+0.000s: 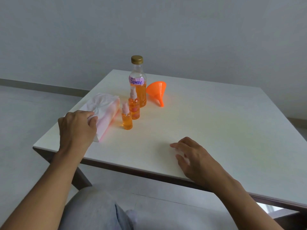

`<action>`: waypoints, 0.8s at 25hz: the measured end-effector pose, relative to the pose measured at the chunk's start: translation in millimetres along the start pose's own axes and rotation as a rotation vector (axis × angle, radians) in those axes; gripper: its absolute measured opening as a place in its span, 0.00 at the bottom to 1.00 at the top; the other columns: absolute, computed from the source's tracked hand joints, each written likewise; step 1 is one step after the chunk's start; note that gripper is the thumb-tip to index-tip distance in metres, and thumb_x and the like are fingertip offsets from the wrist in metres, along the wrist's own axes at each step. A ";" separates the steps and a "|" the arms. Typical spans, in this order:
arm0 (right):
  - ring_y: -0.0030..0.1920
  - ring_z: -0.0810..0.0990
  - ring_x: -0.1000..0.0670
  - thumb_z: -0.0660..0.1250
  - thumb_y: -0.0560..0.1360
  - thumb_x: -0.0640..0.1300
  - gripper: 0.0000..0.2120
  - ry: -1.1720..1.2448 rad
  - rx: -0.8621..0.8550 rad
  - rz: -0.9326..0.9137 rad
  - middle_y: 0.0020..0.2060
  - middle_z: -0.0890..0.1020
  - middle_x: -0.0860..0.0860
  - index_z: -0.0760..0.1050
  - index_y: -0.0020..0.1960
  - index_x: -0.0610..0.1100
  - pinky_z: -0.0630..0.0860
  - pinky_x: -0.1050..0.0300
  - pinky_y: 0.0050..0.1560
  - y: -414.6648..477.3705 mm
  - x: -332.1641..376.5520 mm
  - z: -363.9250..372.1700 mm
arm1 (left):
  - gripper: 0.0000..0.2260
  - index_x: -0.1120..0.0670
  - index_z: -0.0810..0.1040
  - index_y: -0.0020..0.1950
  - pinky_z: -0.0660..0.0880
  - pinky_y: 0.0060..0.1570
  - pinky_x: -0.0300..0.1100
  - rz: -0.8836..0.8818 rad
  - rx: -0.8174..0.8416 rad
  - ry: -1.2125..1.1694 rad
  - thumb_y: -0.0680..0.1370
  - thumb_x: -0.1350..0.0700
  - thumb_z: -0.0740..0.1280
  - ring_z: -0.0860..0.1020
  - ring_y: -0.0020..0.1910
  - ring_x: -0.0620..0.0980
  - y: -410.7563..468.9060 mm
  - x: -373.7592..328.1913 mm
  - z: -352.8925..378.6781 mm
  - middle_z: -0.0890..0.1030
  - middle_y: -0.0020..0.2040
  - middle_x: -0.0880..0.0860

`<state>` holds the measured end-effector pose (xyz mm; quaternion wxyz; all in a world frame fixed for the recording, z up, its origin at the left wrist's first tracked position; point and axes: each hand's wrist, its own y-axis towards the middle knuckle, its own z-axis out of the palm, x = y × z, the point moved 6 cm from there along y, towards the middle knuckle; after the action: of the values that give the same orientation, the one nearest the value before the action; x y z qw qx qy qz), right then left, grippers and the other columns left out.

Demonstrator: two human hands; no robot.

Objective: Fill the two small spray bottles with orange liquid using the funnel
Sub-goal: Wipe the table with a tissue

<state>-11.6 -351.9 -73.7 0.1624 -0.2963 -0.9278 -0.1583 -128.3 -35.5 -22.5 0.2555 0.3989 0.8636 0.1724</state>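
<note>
Two small spray bottles stand capped on the white table (216, 123), both holding orange liquid: the nearer one (127, 119) and a taller one (133, 107) just behind it. Behind them is a larger bottle (138, 82) with a gold cap, a "Spray" label and orange liquid in its lower half. An orange funnel (157, 91) lies on its side to that bottle's right. My left hand (77, 128) grips the near end of a white tissue pack (103, 112) left of the bottles. My right hand (193, 159) rests on the table near the front edge, fingers spread, holding nothing.
The table's front edge (132, 170) runs diagonally just beyond my lap. A grey wall stands behind the table, and pale floor lies to the left.
</note>
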 end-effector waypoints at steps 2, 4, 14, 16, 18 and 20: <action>0.52 0.78 0.55 0.65 0.80 0.41 0.18 -0.002 0.002 -0.001 0.57 0.76 0.54 0.76 0.69 0.49 0.70 0.69 0.49 0.7 -0.9 -0.1 | 0.07 0.61 0.85 0.49 0.71 0.49 0.54 0.019 -0.030 -0.042 0.77 0.58 0.70 0.80 0.44 0.64 0.8 3.0 0.5 0.85 0.45 0.62; 0.52 0.77 0.56 0.65 0.80 0.42 0.18 0.000 0.006 -0.001 0.58 0.76 0.55 0.75 0.70 0.50 0.70 0.69 0.50 1.2 -1.2 0.0 | 0.07 0.60 0.85 0.48 0.73 0.48 0.53 0.031 -0.072 -0.086 0.77 0.57 0.71 0.81 0.41 0.62 1.6 6.4 -1.7 0.85 0.43 0.61; 0.48 0.76 0.62 0.67 0.80 0.49 0.22 0.041 -0.018 0.001 0.60 0.74 0.62 0.69 0.73 0.58 0.79 0.63 0.51 1.0 0.6 -7.7 | 0.10 0.54 0.84 0.55 0.79 0.42 0.40 0.212 0.089 -0.315 0.77 0.52 0.69 0.82 0.42 0.48 -42.9 -45.0 -36.0 0.86 0.47 0.51; 0.58 0.75 0.63 0.70 0.78 0.50 0.30 0.095 -0.070 -0.030 0.66 0.71 0.62 0.62 0.77 0.59 0.78 0.63 0.59 -0.7 8.7 -14.5 | 0.09 0.48 0.84 0.55 0.75 0.44 0.27 0.295 0.332 -0.458 0.77 0.50 0.69 0.81 0.44 0.38 -60.9 -73.7 -29.4 0.84 0.48 0.42; 0.70 0.67 0.65 0.73 0.76 0.50 0.39 0.179 -0.085 -0.073 0.75 0.64 0.64 0.55 0.80 0.58 0.69 0.67 0.70 -2.8 20.3 -24.7 | 0.08 0.43 0.83 0.54 0.74 0.49 0.26 0.370 0.529 -0.519 0.78 0.48 0.67 0.79 0.51 0.35 -73.8 -102.1 -21.6 0.82 0.49 0.36; 0.79 0.53 0.64 0.76 0.74 0.48 0.44 0.260 -0.004 -0.102 0.79 0.56 0.68 0.52 0.81 0.59 0.57 0.67 0.76 -4.9 28.6 -30.6 | 0.08 0.40 0.82 0.54 0.73 0.53 0.29 0.432 0.677 -0.561 0.79 0.48 0.65 0.77 0.54 0.36 -80.6 -128.6 -16.4 0.81 0.51 0.35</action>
<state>-30.3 -353.4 -35.9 0.2723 -0.2262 -0.9125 -0.2050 -115.3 -187.1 -10.6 0.2927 0.6606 0.6666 -0.1834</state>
